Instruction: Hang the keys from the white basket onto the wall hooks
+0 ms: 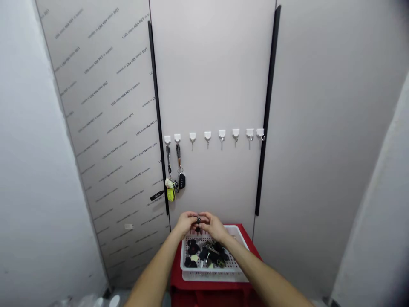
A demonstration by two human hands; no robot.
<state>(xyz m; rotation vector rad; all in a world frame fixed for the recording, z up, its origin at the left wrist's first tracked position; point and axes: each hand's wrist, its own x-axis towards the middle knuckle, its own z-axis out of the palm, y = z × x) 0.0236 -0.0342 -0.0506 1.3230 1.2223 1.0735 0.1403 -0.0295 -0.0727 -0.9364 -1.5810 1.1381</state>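
Over the far side of a white plastic basket (215,276), my left hand (184,223) and my right hand (213,226) meet fingertip to fingertip. Between them they grip a small black key fob (198,221), mostly covered by the fingers; its details are too small to read. Below, the basket holds a pile of black keys and fobs (213,255), with several more dark pieces (192,247) at the left side. Pale yellowish bits (194,258) lie among them.
A red stool or table (177,273) carries the basket. On the pale panel ahead runs a row of white hooks (207,135). From the two leftmost hang a key bunch with a yellow-green piece (171,194) and a black car key (182,181). Black vertical handles (269,108) flank the panel.
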